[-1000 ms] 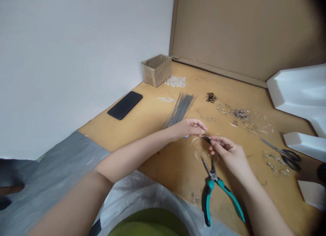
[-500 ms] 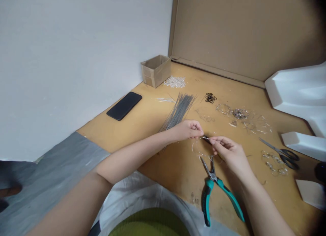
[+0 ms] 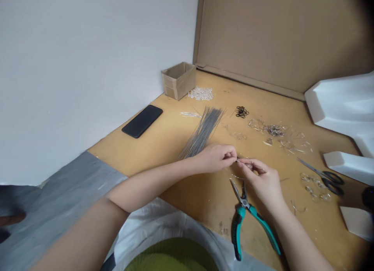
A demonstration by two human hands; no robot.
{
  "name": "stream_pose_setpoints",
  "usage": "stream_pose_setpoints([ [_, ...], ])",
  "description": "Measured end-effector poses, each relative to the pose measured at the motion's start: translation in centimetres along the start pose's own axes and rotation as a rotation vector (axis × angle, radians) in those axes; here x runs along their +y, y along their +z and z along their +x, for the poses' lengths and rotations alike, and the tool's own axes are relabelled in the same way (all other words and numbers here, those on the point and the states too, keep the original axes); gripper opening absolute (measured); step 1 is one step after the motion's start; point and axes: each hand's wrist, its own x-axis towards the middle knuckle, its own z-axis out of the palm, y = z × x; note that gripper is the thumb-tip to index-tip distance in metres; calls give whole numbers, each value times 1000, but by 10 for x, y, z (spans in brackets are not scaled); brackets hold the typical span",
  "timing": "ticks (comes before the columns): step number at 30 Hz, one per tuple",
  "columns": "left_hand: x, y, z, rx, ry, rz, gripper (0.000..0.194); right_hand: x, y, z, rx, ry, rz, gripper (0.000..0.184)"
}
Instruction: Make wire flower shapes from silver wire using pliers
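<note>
Above the table, my left hand [image 3: 220, 158] and my right hand [image 3: 260, 175] meet fingertip to fingertip, both pinching a thin wire piece [image 3: 237, 160]. Fingers cover most of that piece, and its exact shape is too small to tell. Just below the hands lie long-nose pliers [image 3: 244, 203] with teal and black handles, jaws apart, touched by neither hand. A bundle of straight grey wires [image 3: 204, 131] lies behind my left wrist, partly covered by it.
Nearby are a phone [image 3: 142, 121], a small cardboard box [image 3: 179, 81], a pile of clear beads [image 3: 200, 93], black rings [image 3: 242, 111], tangled wire pieces [image 3: 274, 131], scissors [image 3: 329, 178] and a beaded chain [image 3: 314, 188]. White foam blocks [image 3: 344, 107] edge the right side; a cardboard panel [image 3: 277, 37] stands behind.
My left hand has moved slightly right and down, closing the gap to my right hand. The wire loop that hung beneath the hands is now mostly out of sight.
</note>
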Motion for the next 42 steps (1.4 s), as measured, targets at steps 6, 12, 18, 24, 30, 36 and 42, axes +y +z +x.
stream_pose_setpoints([
  [6, 4, 5, -2, 34, 71, 288, 20, -1, 0, -1, 13, 2, 2, 24],
  [12, 5, 7, -2, 23, 4, 225, 16, 0, 1, 0, -9, -13, 11, 25],
  [18, 3, 5, -1, 70, -67, -49, 13, 1, -3, 4, -63, 39, 77, 25],
  [24, -2, 4, 5, 4, -243, -561, 23, -3, -7, 8, -141, 18, 165, 27],
  [30, -6, -6, 9, -170, -372, -918, 28, -5, -11, 8, -162, 45, 224, 26],
  [36, -16, -9, 12, -143, -329, -1124, 25, -5, -16, 11, -180, 88, 539, 32],
  [42, -13, -7, 13, -25, -328, -1245, 26, -11, -15, 7, -264, 132, 697, 39],
])
